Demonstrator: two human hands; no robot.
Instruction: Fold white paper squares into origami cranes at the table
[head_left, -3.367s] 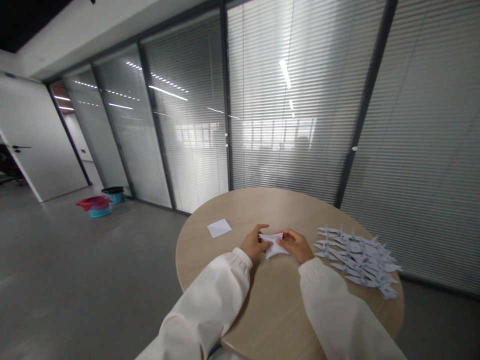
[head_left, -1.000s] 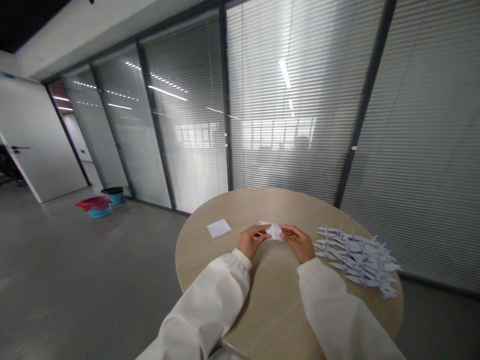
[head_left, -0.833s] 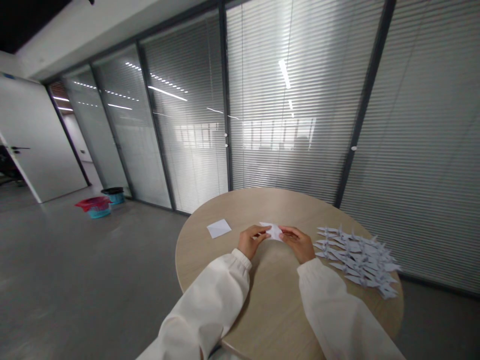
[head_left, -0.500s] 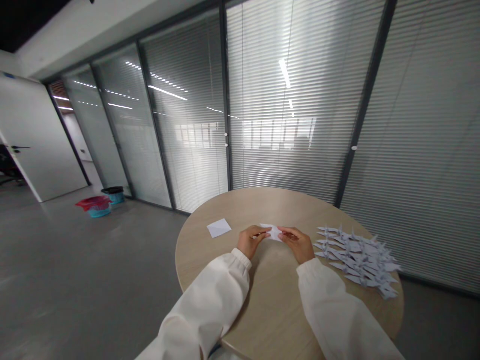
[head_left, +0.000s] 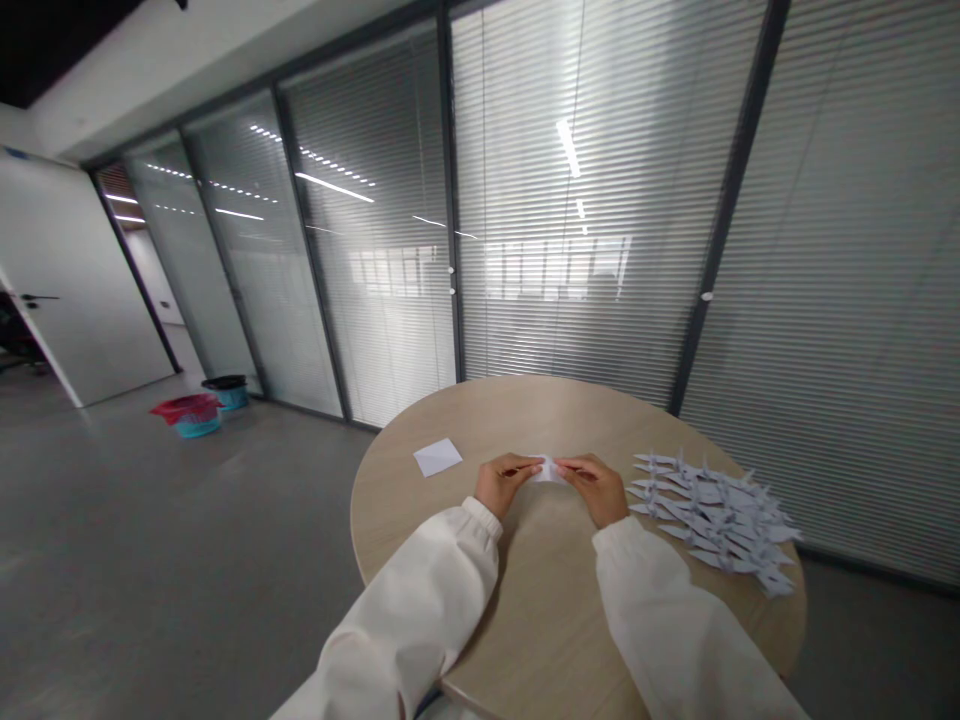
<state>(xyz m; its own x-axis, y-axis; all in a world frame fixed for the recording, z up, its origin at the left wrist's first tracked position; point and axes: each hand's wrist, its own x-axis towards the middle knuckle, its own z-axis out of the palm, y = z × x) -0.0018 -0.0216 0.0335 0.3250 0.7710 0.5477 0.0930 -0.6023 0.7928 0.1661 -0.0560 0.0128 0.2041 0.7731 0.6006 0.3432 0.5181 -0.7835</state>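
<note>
A small folded piece of white paper (head_left: 549,470) sits at the middle of the round wooden table (head_left: 540,410), mostly hidden by my fingers. My left hand (head_left: 503,482) pinches its left side, and my right hand (head_left: 597,488) pinches its right side. Both hands rest low over the tabletop, and white cuffed sleeves cover my forearms. To the left of my left hand lies a flat square of white paper (head_left: 438,457), not touching it. Right of my right hand spreads a pile of several folded paper cranes (head_left: 712,520).
Behind the table stands a glass partition with closed blinds (head_left: 570,240). A red-and-blue basket (head_left: 196,416) and a black-rimmed bin (head_left: 226,390) stand on the grey floor at far left, near a white door (head_left: 67,310).
The paper has gone from a wide, star-like shape to a narrower fold. My hands have moved closer together around it, and the view has barely shifted.
</note>
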